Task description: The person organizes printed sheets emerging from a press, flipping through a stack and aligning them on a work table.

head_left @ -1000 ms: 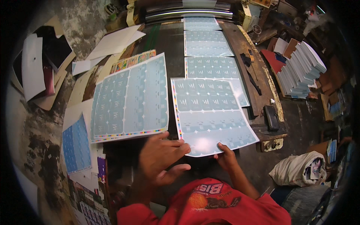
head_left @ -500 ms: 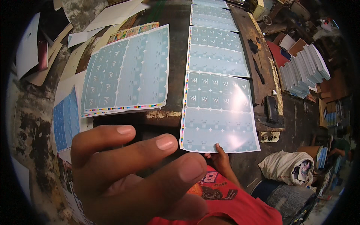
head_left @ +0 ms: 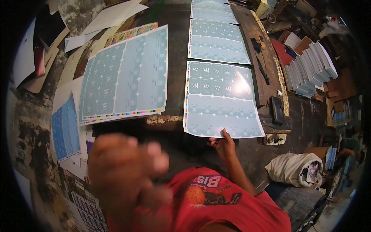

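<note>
Right hand (head_left: 223, 144) pinches the near edge of the third blue printed sheet (head_left: 222, 99), two sheets (head_left: 216, 40) laid beyond its fingertips, stack (head_left: 125, 75) remaining left; blurred left hand (head_left: 127, 174), grip unclear.

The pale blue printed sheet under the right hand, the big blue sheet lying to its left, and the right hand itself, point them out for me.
pale blue printed sheet (head_left: 222, 102), head view, middle of its face.
big blue sheet (head_left: 125, 77), head view, its centre.
right hand (head_left: 222, 145), head view, back of the hand at the sheet's near edge.

Four pale-blue printed sheets (head_left: 222, 98), two hands (head_left: 221, 145).
</note>
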Motion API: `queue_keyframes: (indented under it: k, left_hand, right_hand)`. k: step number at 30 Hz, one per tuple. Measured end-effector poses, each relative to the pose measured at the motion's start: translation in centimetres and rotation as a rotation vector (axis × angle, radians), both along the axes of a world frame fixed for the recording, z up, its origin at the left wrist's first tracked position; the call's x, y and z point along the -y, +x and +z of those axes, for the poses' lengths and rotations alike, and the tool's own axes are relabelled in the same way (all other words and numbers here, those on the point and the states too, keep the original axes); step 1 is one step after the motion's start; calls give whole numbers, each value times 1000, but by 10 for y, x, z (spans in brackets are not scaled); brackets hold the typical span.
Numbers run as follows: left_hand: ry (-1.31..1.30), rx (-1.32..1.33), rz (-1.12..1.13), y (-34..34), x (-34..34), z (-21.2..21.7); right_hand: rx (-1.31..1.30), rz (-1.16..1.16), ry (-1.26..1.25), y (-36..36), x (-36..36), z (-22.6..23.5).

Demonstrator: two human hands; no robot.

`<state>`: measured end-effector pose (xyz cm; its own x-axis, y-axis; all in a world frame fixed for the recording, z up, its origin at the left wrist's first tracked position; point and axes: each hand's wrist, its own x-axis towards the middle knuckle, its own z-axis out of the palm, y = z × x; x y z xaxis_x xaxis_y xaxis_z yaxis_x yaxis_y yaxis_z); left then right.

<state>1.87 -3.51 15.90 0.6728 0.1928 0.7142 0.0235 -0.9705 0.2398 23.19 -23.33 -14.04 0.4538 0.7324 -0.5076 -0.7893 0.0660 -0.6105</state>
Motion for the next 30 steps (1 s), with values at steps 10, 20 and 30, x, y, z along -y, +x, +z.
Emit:
queue_keyframes:
  k: [10,20,30]
  left_hand:
    - [-194,-711,374,1,-55,-139]
    - [-627,-317,195,-7,-68,-139]
    - [-874,386,382,-21,-62,-120]
  right_hand:
    - [6,-33,123,11,-28,-2]
    - [67,-34,153,10,-34,12]
    - [88,34,187,13,-29,24]
